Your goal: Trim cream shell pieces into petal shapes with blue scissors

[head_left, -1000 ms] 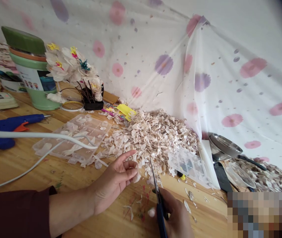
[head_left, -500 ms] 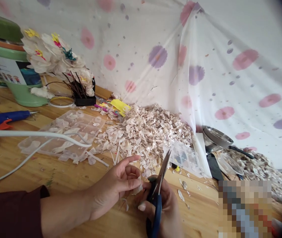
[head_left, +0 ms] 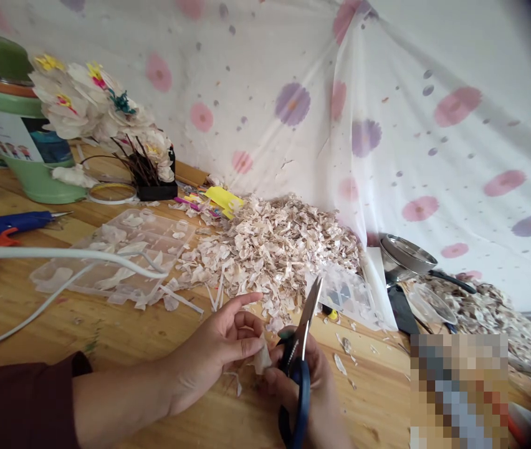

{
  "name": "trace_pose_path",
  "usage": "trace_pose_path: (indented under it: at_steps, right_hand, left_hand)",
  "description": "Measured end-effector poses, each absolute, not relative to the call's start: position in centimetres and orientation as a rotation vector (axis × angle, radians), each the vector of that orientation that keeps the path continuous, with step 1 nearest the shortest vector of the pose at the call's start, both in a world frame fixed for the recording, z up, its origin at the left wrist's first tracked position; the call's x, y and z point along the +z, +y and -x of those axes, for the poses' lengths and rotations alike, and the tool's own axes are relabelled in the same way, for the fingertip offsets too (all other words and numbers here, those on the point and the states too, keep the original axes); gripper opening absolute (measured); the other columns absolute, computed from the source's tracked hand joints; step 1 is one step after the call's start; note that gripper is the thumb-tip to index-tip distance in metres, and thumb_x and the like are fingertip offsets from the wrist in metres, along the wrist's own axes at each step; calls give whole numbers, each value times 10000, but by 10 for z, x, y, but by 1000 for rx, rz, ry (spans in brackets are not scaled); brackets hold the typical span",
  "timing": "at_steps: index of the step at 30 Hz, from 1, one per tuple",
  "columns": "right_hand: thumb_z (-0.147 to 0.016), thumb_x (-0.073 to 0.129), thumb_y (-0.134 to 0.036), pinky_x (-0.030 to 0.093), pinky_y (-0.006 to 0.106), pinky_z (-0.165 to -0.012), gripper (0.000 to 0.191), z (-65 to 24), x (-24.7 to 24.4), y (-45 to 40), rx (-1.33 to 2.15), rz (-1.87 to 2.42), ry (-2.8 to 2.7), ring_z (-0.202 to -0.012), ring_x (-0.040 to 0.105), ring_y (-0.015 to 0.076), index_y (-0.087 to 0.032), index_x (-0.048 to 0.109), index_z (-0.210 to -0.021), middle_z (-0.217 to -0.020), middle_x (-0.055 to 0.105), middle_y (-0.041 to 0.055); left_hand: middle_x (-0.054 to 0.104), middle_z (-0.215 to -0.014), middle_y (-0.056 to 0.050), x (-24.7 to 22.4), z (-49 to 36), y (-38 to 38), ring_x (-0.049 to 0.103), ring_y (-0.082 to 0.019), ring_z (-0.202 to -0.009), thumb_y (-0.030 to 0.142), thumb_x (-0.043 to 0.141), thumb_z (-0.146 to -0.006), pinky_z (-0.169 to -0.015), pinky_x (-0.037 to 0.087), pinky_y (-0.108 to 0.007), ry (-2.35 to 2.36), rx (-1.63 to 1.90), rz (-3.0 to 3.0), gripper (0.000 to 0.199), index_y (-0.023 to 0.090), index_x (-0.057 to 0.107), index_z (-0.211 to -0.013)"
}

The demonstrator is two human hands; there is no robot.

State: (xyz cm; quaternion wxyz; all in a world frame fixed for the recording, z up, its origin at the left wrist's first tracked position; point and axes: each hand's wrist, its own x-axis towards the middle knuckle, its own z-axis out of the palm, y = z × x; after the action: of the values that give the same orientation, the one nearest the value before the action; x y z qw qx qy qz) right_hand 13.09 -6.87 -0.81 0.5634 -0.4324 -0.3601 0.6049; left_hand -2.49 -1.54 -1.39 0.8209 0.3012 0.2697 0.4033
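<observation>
A small pale petal-like flake (head_left: 262, 358) is pinched between the thumb and fingers of my left hand (head_left: 228, 340). My right hand (head_left: 315, 386) holds dark blue scissors (head_left: 301, 368), their blades pointing up and away from me. The right thumb and fingertips are at the flake's right edge, apparently touching it. Just beyond both hands rises a heap of similar dry, whitish flakes (head_left: 288, 243). A thin curled scrap (head_left: 236, 381) lies on the wooden table (head_left: 162, 430) under the left hand.
Left: a clear compartment box (head_left: 120, 255) with flakes, a white cable (head_left: 69, 252), a blue glue gun (head_left: 8, 227), a green bucket (head_left: 43, 168) and white handmade flowers (head_left: 83, 100). Right: a plastic tray (head_left: 349, 296), a metal strainer (head_left: 408, 255) and a second flake heap (head_left: 499, 318).
My right hand has turned the scissors slightly, and its thumb has come up to the flake. More of the flake shows between the hands. The view has shifted a little.
</observation>
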Motion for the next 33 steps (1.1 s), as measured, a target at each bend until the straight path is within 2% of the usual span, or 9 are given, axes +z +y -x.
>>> trace_pose_path:
  at_steps: [4, 8, 16, 24, 29, 33]
  right_hand:
    - [-647, 867, -296, 528, 239, -493, 443, -136, -6, -67, 1392, 1073, -874, -493, 553, 93, -218, 564, -961, -686, 642, -47]
    - [-639, 857, -359, 479, 214, -421, 440, -138, -12, -63, 1328, 1068, -887, -428, 512, 92, -214, 551, -922, -590, 593, -59]
    - [-672, 841, -365, 399, 179, -428, 390, -143, -14, -62, 1350, 1074, -904, -443, 470, 82, -184, 571, -888, -541, 554, -57]
    - [-668, 827, -395, 400, 192, -469, 367, -141, 3, -62, 1454, 1058, -876, -475, 471, 84, -170, 550, -753, -525, 532, -48]
    - [-641, 840, -403, 414, 197, -473, 388, -142, 5, -63, 1446, 1110, -858, -480, 473, 88, -171, 559, -774, -531, 546, -47]
    - [-635, 846, -397, 425, 193, -459, 386, -141, 5, -61, 1444, 1114, -870, -462, 473, 83, -171, 568, -779, -522, 549, -50]
  left_hand:
    - [603, -827, 25, -12, 25, -15, 572, -124, -710, 164, 842, -658, -685, 402, -274, 554, 849, -607, 736, 253, 500, -1304]
    - [610, -817, 26, -11, 24, -15, 567, -115, -720, 133, 846, -651, -713, 406, -263, 524, 865, -573, 758, 245, 499, -1315]
    - [602, -835, 30, -10, 27, -16, 576, -112, -739, 113, 832, -672, -725, 411, -267, 493, 825, -582, 802, 259, 445, -1360]
    - [642, -882, 8, -11, 32, -17, 634, -165, -818, 160, 829, -684, -815, 425, -333, 483, 667, -706, 859, 277, 382, -1408]
    - [684, -918, -42, -17, 31, -18, 646, -228, -874, 191, 834, -676, -798, 436, -372, 424, 600, -786, 811, 264, 434, -1378]
    - [695, -860, -34, -17, 31, -17, 638, -207, -801, 238, 793, -741, -762, 419, -351, 447, 597, -844, 697, 248, 463, -1354]
